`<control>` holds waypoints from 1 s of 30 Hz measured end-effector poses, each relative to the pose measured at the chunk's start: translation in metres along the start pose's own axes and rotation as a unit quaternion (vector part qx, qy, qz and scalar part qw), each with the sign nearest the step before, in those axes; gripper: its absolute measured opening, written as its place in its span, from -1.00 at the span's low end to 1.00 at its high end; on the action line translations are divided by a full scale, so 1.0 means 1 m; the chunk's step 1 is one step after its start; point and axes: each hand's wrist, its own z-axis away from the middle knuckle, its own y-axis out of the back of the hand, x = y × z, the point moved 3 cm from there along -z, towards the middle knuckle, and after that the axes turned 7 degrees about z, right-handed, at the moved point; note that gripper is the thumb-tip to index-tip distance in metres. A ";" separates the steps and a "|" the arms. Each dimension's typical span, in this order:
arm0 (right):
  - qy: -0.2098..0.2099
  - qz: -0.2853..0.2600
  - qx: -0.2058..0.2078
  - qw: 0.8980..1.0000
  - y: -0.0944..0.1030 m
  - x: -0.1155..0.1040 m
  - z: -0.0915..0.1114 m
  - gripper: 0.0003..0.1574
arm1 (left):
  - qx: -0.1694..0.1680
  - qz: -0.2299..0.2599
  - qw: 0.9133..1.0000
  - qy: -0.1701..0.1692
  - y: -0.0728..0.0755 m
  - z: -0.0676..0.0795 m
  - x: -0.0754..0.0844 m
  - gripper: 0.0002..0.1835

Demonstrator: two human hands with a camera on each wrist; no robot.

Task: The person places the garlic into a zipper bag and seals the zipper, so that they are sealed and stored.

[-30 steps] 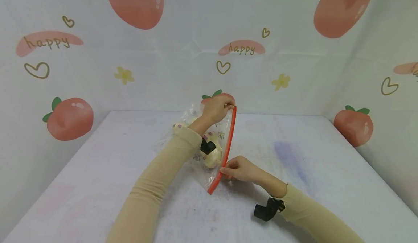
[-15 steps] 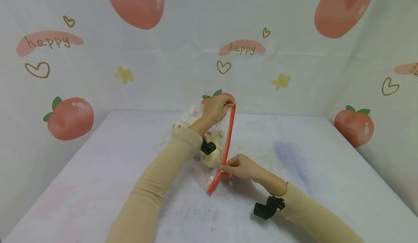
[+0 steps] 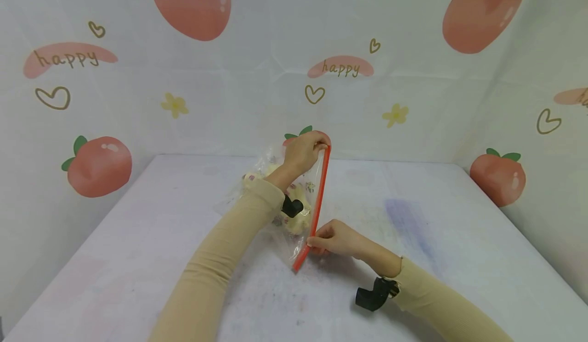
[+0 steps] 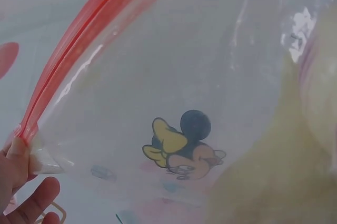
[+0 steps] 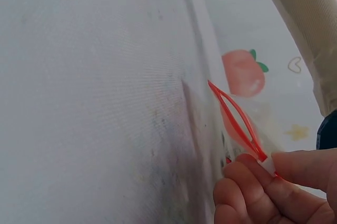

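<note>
A clear zip bag (image 3: 295, 250) with a red zip strip (image 3: 321, 191) is held tilted over the table. Pale cream, rounded contents (image 3: 296, 224) with purplish marks show through it; a cartoon mouse print (image 4: 184, 145) is visible in the left wrist view. My left hand (image 3: 303, 153) pinches the far top corner of the strip between thumb and finger. Lower down, my right hand (image 3: 337, 237) pinches the strip near its near end. In the right wrist view a small white piece (image 5: 267, 165) sits between thumb and finger, and the red edges (image 5: 237, 116) stand parted beyond it.
The bag is over a white table (image 3: 367, 194) with faint purple smudges. Behind it hangs a white backdrop (image 3: 257, 56) printed with red fruit, hearts and flowers. Black wrist cameras (image 3: 374, 295) are strapped to both forearms, and the left sleeve (image 3: 220, 260) crosses in front of the bag.
The strip's far end has risen slightly with my left hand. My right hand has shifted a little to the left along with the strip; both grips stay the same.
</note>
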 end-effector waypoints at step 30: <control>0.028 0.007 -0.054 0.998 -0.020 -0.005 0.006 -0.70 | 0.036 -0.029 0.998 0.041 0.011 -0.002 0.000 -0.81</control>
